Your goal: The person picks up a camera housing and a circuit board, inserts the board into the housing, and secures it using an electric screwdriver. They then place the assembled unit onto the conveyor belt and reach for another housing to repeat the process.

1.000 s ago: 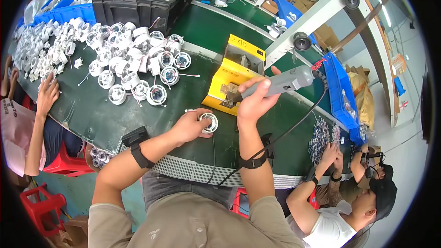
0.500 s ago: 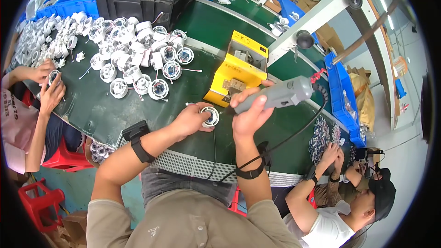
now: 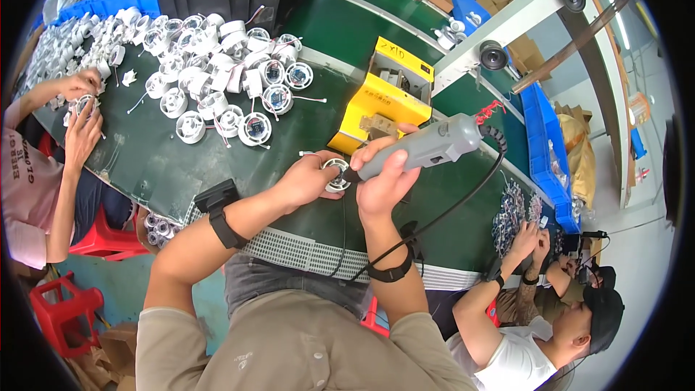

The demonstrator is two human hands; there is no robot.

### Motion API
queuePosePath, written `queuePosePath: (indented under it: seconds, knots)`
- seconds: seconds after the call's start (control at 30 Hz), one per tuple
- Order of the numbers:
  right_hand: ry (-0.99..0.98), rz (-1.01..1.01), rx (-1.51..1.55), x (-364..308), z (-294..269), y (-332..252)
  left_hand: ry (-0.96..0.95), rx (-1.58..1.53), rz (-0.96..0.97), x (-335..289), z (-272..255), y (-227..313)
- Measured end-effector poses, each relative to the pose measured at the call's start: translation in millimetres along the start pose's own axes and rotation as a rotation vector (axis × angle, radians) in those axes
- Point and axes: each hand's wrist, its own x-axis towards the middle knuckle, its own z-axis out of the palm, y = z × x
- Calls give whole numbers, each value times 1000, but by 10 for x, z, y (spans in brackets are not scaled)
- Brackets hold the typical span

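Note:
My left hand [image 3: 310,179] is closed on a round white housing [image 3: 333,187] with a circuit board inside, just above the green bench. A short cable with a white plug sticks out beside its fingers. Wrapped in my right hand [image 3: 385,187] is a grey electric screwdriver [image 3: 438,146], slanting down to the left. Its dark front end meets the housing; the bit itself is too hidden to make out. A black cord hangs from its rear, where red wire is wound. Behind both hands stands a yellow screw feeder [image 3: 387,101].
Many similar white housings [image 3: 213,105] lie at the left rear, before a black bin [image 3: 224,0] of white parts. Co-workers sit on both sides; one person's hand [image 3: 85,127] holds a housing. A blue tray [image 3: 539,145] and a white metal post [image 3: 499,47] stand right.
The screwdriver has come down and left, its front end now at the housing. My left hand has shifted slightly right with the housing. The view has tilted a little.

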Motion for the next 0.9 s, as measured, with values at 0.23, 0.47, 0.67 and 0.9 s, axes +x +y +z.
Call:
queuePosePath:
  seconds: [0.23, 0.47, 0.67, 0.9]
  knots:
    - [-23, 7, -12, -15, 8, 62, -27, 49, -52, -36, -15, 63]
    - [-57, 35, 33, -48, -5, 103, -16, 65, -40, -36, -20, 67]
    - [-100, 5, 26, -77, -56, 83, 27, 114, 35, 15, 27, 25]
    - [-243, 85, -324, 0, -379, -29, 837, 1015, 845, -196, -362, 430]
